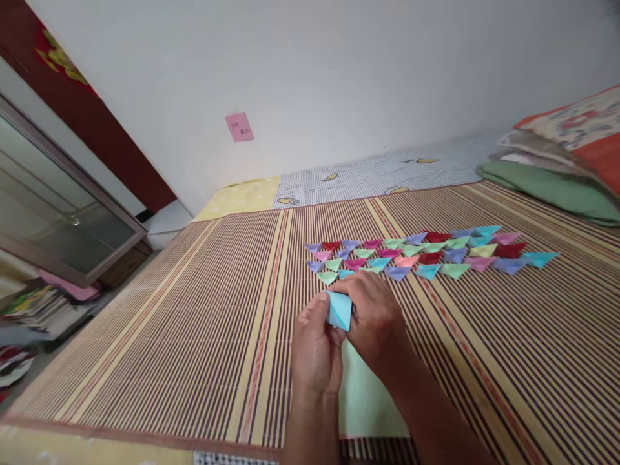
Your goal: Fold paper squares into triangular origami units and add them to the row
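Note:
Between my two hands is a small light-blue piece of folded paper [340,310], with a crease running diagonally across it. My left hand [317,336] pinches its left edge, the thumb lying on top. My right hand [375,316] is curled around the right side and upper corner of the same paper. Under my forearms lies a pale green sheet [365,400], partly covered by them. Just beyond my hands, folded paper triangles [397,272] in many colours sit in several rows; my right hand hides part of the nearest row.
A striped bamboo mat [194,323] covers the bed. Folded green cloth [547,190] and a patterned orange pillow [581,129] are stacked at the right. A pink note [239,127] is stuck on the white wall. Beyond the mat's left edge stand a glass-door cabinet [62,200] and piled books [39,310].

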Demonstrator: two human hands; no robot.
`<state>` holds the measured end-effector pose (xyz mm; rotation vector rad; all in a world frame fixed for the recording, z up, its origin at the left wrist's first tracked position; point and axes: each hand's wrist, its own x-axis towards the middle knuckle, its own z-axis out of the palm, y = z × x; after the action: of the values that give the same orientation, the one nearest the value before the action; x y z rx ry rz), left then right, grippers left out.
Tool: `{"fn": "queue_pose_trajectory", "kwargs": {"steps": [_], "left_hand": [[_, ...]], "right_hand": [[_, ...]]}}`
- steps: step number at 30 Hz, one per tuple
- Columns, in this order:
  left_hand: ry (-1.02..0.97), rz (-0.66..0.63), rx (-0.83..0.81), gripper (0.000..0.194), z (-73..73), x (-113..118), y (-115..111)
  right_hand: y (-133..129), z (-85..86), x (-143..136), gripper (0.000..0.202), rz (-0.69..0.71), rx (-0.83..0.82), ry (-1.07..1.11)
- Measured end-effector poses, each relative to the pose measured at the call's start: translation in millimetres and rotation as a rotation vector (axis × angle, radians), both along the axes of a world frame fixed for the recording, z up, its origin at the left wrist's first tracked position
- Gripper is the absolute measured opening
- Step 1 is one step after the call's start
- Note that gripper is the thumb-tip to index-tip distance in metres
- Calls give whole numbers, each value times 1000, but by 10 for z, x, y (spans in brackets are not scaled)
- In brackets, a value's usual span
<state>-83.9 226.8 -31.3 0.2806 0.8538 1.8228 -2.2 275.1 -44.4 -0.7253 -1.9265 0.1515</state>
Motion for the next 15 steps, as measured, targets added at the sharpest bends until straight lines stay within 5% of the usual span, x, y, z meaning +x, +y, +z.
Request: {"fn": "queue_pose_trajectory", "kwargs": {"steps": [8, 12, 15], "left_hand": [[68, 62, 23, 26, -63, -80, 31], [127, 99, 44, 28, -24, -105, 22], [178, 102, 63, 27, -17, -87, 10]], "right_hand": [[73, 80, 113, 26, 235, -209, 116], [78, 134, 191, 12, 190, -515, 258], [57, 139, 186, 26, 246, -703, 312]]}}
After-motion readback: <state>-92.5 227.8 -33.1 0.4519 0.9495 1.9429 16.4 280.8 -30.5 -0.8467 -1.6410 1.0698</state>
